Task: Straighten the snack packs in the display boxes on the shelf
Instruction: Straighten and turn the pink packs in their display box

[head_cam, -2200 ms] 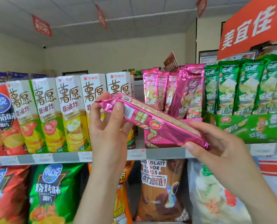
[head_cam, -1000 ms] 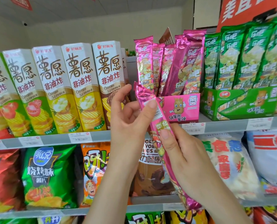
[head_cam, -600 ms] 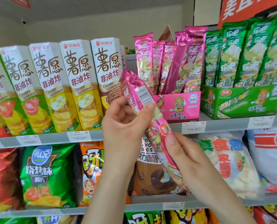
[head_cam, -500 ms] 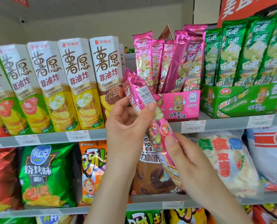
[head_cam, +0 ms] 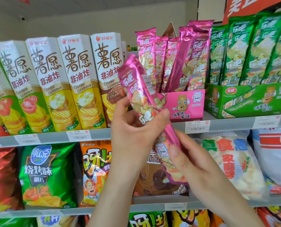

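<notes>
In the head view, the only view here, both hands hold one pink snack pack [head_cam: 139, 89] in the centre of the frame, in front of the shelf [head_cam: 58, 136] and not in any box. The pack is tilted, with its top end leaning to the upper left and its lower end running down to the right. The left hand [head_cam: 133, 130] pinches the middle of the pack between the thumb and the other fingers [head_cam: 161, 115]. The right hand [head_cam: 192, 164] grips the lower part, with the thumb lying on the front of the wrapper. How the right fingers lie behind the pack I cannot tell, because the pack hides them.

Just behind, right of centre, stands the pink display box [head_cam: 184, 104] with the other pink packs [head_cam: 175, 59] in it. The left ones stand nearly upright and the right ones lean against each other. To the right is the green display box [head_cam: 244, 100], and its packs stand in an even row.

I judge that the step in hand is to turn this one pack to stand upright with its front face outward, before it returns to the pink box. The next move probably calls for lifting the pack over the box front and sliding it down into a gap between the standing packs without pushing them over.
</notes>
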The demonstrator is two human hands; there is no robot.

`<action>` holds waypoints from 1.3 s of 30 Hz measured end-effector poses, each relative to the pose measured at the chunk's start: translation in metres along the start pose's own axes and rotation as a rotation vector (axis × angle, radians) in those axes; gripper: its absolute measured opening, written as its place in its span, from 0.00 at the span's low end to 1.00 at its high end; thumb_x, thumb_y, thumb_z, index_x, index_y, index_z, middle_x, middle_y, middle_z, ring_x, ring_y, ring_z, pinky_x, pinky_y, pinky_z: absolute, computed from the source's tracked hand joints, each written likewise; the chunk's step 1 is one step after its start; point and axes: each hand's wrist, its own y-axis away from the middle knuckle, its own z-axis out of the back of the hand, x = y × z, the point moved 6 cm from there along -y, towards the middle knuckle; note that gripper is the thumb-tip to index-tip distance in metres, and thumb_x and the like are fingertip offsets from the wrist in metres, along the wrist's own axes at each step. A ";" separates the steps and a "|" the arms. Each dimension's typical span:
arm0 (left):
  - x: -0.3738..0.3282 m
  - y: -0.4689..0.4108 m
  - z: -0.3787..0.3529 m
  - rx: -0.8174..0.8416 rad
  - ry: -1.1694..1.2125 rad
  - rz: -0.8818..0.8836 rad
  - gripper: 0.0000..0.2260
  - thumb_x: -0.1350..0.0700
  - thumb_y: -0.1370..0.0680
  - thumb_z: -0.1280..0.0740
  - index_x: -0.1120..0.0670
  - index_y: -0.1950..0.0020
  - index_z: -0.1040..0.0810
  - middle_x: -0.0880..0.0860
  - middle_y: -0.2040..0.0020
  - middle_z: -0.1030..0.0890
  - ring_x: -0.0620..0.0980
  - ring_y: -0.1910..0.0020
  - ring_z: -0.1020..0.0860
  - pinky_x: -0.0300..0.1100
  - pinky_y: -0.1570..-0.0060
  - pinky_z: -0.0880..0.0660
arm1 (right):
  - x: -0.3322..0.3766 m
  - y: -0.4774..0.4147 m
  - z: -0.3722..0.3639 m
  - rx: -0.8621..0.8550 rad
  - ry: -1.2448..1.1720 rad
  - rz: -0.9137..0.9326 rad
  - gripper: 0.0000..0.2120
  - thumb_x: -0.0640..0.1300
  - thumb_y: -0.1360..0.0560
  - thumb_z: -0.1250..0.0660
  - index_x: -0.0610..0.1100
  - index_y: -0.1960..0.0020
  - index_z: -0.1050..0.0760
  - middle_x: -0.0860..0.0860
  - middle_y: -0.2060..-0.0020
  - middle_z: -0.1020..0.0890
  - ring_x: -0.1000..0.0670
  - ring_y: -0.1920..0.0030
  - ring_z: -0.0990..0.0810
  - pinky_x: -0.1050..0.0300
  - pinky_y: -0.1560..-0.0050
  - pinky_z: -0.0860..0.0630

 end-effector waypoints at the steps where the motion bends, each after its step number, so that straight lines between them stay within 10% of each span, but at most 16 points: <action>1: 0.000 -0.001 0.002 -0.033 -0.001 -0.004 0.23 0.54 0.34 0.21 0.52 0.43 0.25 0.52 0.56 0.14 0.50 0.58 0.15 0.44 0.58 0.19 | -0.001 0.002 0.001 0.004 0.043 0.017 0.15 0.64 0.25 0.40 0.74 0.38 0.30 0.60 0.44 0.19 0.62 0.44 0.21 0.72 0.50 0.25; 6: 0.008 0.001 -0.002 -0.012 -0.017 0.013 0.21 0.50 0.32 0.23 0.51 0.43 0.25 0.48 0.52 0.14 0.47 0.53 0.16 0.38 0.56 0.20 | -0.005 0.007 0.001 -0.051 0.129 0.044 0.14 0.64 0.23 0.46 0.74 0.39 0.30 0.61 0.49 0.17 0.61 0.51 0.18 0.73 0.54 0.25; 10: 0.019 0.000 -0.002 0.006 0.019 0.098 0.11 0.46 0.28 0.28 0.47 0.47 0.19 0.49 0.51 0.14 0.49 0.51 0.16 0.40 0.54 0.20 | -0.010 0.008 0.002 -0.063 0.089 -0.003 0.14 0.66 0.25 0.45 0.75 0.41 0.29 0.51 0.49 0.17 0.46 0.52 0.18 0.50 0.52 0.20; 14: 0.025 -0.002 -0.001 0.023 0.103 0.219 0.09 0.44 0.27 0.31 0.47 0.55 0.15 0.50 0.55 0.14 0.47 0.57 0.16 0.38 0.60 0.21 | -0.014 0.008 0.001 -0.029 -0.087 -0.082 0.16 0.66 0.27 0.41 0.70 0.41 0.25 0.57 0.53 0.14 0.56 0.57 0.15 0.64 0.60 0.20; 26: 0.021 -0.019 0.008 -0.191 0.200 0.151 0.05 0.53 0.22 0.31 0.53 0.53 0.17 0.52 0.55 0.15 0.50 0.56 0.17 0.45 0.55 0.20 | -0.028 0.015 0.004 -0.005 -0.246 -0.178 0.19 0.66 0.31 0.32 0.57 0.45 0.20 0.41 0.67 0.17 0.48 0.73 0.20 0.61 0.73 0.25; 39: 0.000 -0.046 -0.001 0.084 0.027 0.078 0.15 0.60 0.22 0.32 0.57 0.36 0.28 0.48 0.54 0.16 0.47 0.56 0.17 0.41 0.62 0.21 | -0.021 0.015 0.021 -0.218 0.064 -0.042 0.16 0.66 0.34 0.29 0.61 0.51 0.18 0.55 0.61 0.14 0.55 0.64 0.19 0.66 0.67 0.25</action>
